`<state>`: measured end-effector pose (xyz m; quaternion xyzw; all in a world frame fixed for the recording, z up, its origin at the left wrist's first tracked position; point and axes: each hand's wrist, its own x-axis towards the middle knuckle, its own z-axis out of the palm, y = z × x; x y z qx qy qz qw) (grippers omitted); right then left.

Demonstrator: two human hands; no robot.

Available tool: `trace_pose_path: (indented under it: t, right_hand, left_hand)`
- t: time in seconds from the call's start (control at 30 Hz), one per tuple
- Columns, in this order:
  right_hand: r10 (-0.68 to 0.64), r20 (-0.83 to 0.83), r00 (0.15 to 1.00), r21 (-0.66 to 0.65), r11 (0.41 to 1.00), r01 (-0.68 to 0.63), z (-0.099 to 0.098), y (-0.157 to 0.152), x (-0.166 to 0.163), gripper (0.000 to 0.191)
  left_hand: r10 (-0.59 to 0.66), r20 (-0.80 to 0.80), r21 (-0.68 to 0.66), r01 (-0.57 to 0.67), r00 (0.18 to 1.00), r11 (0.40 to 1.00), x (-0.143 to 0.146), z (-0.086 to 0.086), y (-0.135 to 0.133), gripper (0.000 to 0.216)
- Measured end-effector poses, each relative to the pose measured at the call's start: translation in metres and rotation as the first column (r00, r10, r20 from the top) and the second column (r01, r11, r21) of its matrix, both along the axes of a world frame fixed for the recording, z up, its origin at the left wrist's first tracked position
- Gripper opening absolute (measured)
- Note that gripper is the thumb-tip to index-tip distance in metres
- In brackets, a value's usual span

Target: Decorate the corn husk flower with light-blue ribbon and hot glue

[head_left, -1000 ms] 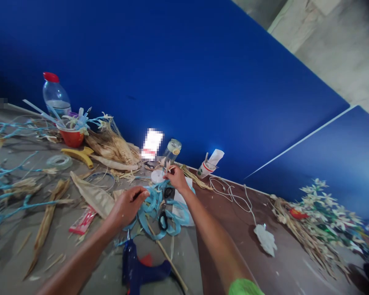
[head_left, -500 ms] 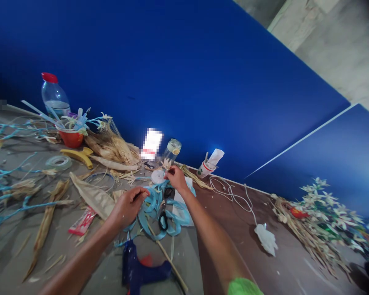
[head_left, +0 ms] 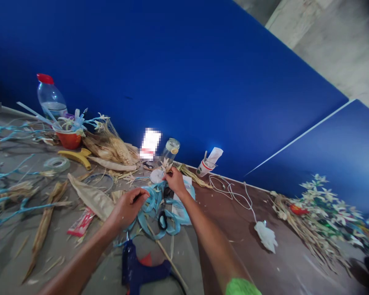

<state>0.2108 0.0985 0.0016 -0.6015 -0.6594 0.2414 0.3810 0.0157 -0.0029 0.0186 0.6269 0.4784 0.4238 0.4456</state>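
My right hand (head_left: 174, 179) pinches a small pale flower (head_left: 166, 165) by its lower end, above a white disc (head_left: 156, 176). My left hand (head_left: 133, 206) is closed, thumb against fingers, at the left edge of a heap of light blue ribbon (head_left: 152, 203); whatever it may hold is too small to make out. Black-handled scissors (head_left: 162, 220) lie among the ribbon loops. Nearer to me, between my forearms, a dark blue glue gun (head_left: 146, 270) with a red trigger rests on the table.
At the left stand a red-capped bottle (head_left: 51, 96) and a red cup (head_left: 68, 139) beside dried husks (head_left: 110, 147). A roll of tape (head_left: 57, 164) and blue-wrapped stems (head_left: 15, 213) lie nearby. Rightward are a jar (head_left: 171, 148), a paper cup (head_left: 204, 168), a white cable (head_left: 233, 196) and white flowers (head_left: 322, 200).
The view has shifted very slightly. Both hands keep nearly the same place and grip, and the flower in my right hand shows a little more fully.
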Motion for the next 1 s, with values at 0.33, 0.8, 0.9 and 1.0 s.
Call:
trace_pose_path:
  t: [0.33, 0.8, 0.9, 1.0]
  right_hand:
    - [-0.014, -0.02, 1.0, 0.046, 0.999, 0.015, 0.002, -0.005, 0.003, 0.007]
    - [-0.019, -0.008, 1.0, 0.044, 0.999, 0.019, 0.002, -0.008, -0.003, 0.005]
    - [-0.022, -0.019, 1.0, 0.035, 0.999, 0.022, -0.001, -0.007, -0.001, 0.005]
    - [-0.006, -0.042, 0.999, 0.021, 1.0, 0.007, -0.004, -0.005, 0.001, 0.006]
  left_hand:
    - [0.004, 0.033, -0.023, -0.004, 0.999, 1.0, 0.002, -0.002, -0.001, 0.027]
    - [0.01, 0.081, -0.039, -0.006, 0.997, 0.999, 0.001, 0.002, -0.001, 0.025]
    - [0.005, 0.071, -0.045, -0.002, 0.997, 0.999, 0.001, 0.003, 0.0, 0.024]
    - [-0.002, 0.067, -0.057, 0.006, 0.998, 0.998, 0.001, 0.002, 0.0, 0.025]
